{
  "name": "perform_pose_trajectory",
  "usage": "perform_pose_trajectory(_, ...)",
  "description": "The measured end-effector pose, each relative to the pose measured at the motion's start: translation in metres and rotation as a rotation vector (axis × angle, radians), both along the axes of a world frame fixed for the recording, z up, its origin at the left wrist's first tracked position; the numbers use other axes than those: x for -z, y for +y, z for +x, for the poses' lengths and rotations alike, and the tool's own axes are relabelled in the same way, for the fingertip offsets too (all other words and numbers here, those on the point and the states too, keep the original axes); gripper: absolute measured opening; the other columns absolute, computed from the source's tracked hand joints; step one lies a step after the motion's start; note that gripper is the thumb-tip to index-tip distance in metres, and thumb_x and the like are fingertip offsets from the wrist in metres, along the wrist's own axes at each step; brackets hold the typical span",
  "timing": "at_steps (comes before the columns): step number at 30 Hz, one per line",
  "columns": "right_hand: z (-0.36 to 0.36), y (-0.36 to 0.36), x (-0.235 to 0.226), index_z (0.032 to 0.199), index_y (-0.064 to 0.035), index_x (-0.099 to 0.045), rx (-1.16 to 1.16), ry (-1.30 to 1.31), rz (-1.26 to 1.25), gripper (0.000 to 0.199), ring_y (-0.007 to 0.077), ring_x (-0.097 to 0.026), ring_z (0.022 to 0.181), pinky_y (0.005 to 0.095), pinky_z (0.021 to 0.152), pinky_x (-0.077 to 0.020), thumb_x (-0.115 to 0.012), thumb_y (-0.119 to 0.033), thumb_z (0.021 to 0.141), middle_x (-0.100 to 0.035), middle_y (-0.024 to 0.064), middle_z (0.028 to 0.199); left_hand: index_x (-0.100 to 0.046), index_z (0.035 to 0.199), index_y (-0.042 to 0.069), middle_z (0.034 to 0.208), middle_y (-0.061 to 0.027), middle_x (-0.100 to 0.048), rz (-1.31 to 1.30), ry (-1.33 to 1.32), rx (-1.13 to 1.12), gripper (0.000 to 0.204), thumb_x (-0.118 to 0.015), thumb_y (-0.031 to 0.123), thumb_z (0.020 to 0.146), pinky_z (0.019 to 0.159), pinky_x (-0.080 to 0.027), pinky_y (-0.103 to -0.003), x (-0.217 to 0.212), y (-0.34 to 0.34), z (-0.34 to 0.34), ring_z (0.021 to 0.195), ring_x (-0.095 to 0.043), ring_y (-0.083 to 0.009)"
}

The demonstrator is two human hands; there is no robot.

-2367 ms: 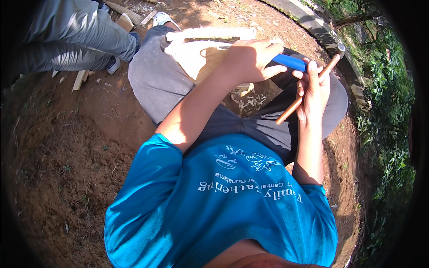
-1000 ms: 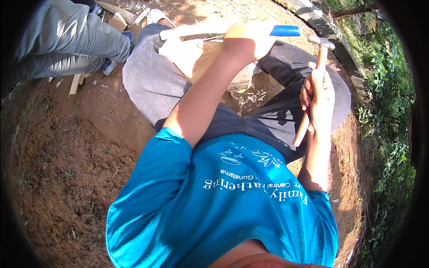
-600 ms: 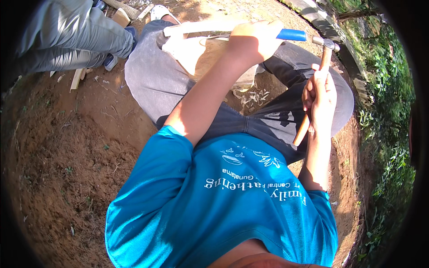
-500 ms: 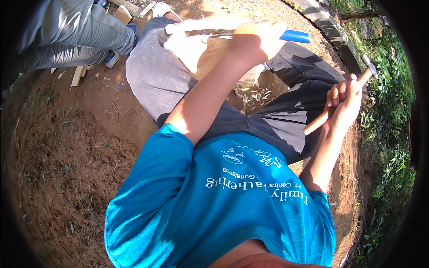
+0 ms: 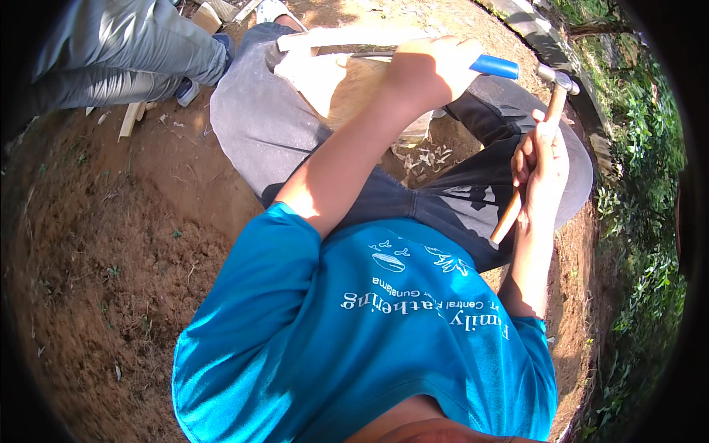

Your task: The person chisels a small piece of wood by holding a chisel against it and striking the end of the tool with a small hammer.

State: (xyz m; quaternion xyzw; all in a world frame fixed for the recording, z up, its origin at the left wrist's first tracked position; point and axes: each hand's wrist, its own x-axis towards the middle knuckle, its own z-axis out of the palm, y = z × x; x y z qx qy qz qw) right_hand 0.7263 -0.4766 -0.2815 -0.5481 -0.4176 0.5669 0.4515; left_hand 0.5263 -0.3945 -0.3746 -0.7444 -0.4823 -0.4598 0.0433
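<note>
Over my lap, my left arm runs long and nearly straight from the blue shirt [image 5: 384,347] up to the wood block [image 5: 347,70] on my knees. My left hand [image 5: 428,70] is a fist there, fingers clamped around the chisel [image 5: 493,66]; its blue handle sticks out of the fist away from the block, and its steel shaft lies across the top of the block on the other side. My right forearm rises more steeply, clear of the block, and my right hand [image 5: 541,166] is closed tight round the wooden shaft of the hammer [image 5: 550,111]. The hammer head sits just beyond the chisel's blue end, close but not clearly touching. Below the block, pale chips [image 5: 425,159] lie between my grey-trousered legs. Around the block is bare reddish dirt [image 5: 111,244]; another person's legs [image 5: 118,55] stand just beside it, and green weeds [image 5: 642,221] lie well off past the hammer.
</note>
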Motion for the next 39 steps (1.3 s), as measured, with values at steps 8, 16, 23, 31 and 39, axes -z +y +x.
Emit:
perform_pose_trajectory(8,0.051,0.026,-0.047,0.128,-0.0005,-0.047,0.345,0.077,0.347,0.04,0.0058,-0.038,0.053,0.0214,0.046,-0.033,-0.059,-0.027,0.101,-0.041,-0.0028,0.071,-0.062,0.097,0.015,0.083,-0.0103,-0.07,-0.376,0.039,-0.053,0.017,-0.063,0.028,0.086,0.071,-0.055,-0.044,-0.028,0.011,-0.003,0.079,-0.07,-0.0305)
perform_pose_trajectory(16,-0.01,-0.002,-0.005,0.126,-0.0038,-0.05,-0.107,-0.085,-0.02,0.034,0.0047,-0.04,0.051,0.0196,0.042,-0.0315,-0.055,-0.029,0.104,-0.043,-0.0039,0.068,-0.063,0.102,0.017,0.086,-0.0095,-0.07,-0.487,0.115,-0.039,0.019,-0.062,0.029,0.088,0.072,-0.055,-0.045,-0.023,0.008,-0.003,0.082,-0.07,-0.0305)
perform_pose_trajectory(23,-0.007,0.011,0.001,0.124,-0.0027,-0.049,0.162,-0.039,0.099,0.033,0.0046,-0.041,0.052,0.0204,0.042,-0.0337,-0.054,-0.028,0.104,-0.045,-0.0031,0.072,-0.065,0.104,0.016,0.089,-0.0085,-0.071,-0.289,0.076,-0.046,0.023,-0.065,0.031,0.086,0.072,-0.055,-0.043,-0.013,0.007,-0.002,0.084,-0.07,-0.0285)
perform_pose_trajectory(31,0.016,0.036,-0.012,0.123,-0.0019,-0.046,0.372,0.171,0.275,0.035,0.0062,-0.039,0.052,0.0229,0.044,-0.0331,-0.057,-0.026,0.102,-0.036,-0.0035,0.068,-0.063,0.089,0.015,0.073,-0.007,-0.066,-0.079,0.041,-0.066,0.013,-0.067,0.025,0.082,0.063,-0.053,-0.045,0.003,0.007,-0.021,0.073,-0.068,-0.0282)
perform_pose_trajectory(39,0.027,0.029,-0.02,0.125,-0.0011,-0.048,0.256,0.164,0.218,0.036,0.0066,-0.037,0.052,0.0223,0.044,-0.0321,-0.059,-0.026,0.102,-0.037,-0.0029,0.068,-0.063,0.095,0.016,0.079,-0.0083,-0.069,-0.335,0.028,-0.09,0.015,-0.065,0.026,0.084,0.065,-0.055,-0.044,-0.025,0.007,0.006,0.073,-0.07,-0.0286)
